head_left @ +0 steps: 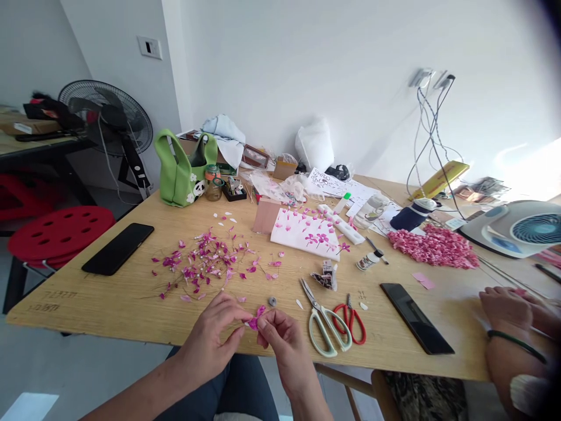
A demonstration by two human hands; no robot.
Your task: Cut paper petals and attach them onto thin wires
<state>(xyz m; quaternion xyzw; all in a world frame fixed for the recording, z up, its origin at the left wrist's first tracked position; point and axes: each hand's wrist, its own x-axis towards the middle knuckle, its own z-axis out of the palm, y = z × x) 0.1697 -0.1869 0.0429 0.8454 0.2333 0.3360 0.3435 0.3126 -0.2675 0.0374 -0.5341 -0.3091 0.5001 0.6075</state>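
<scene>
My left hand (210,334) and my right hand (280,345) pinch a small pink petal piece (255,321) between their fingertips, just over the front edge of the wooden table (131,304). Beyond my left hand lies a loose spread of magenta petals on thin stems (201,263). A small grey ring (272,302) sits just ahead of my right hand. To its right lie white-handled scissors (326,326) and red-handled pliers (353,323).
A black phone (118,248) lies at the left. A white board with pink blossoms (304,235) and a heap of pink flowers (433,247) lie farther along the table. A co-worker's hands (511,310), one wrist with a green bracelet, rest at the right beside a black case (416,318).
</scene>
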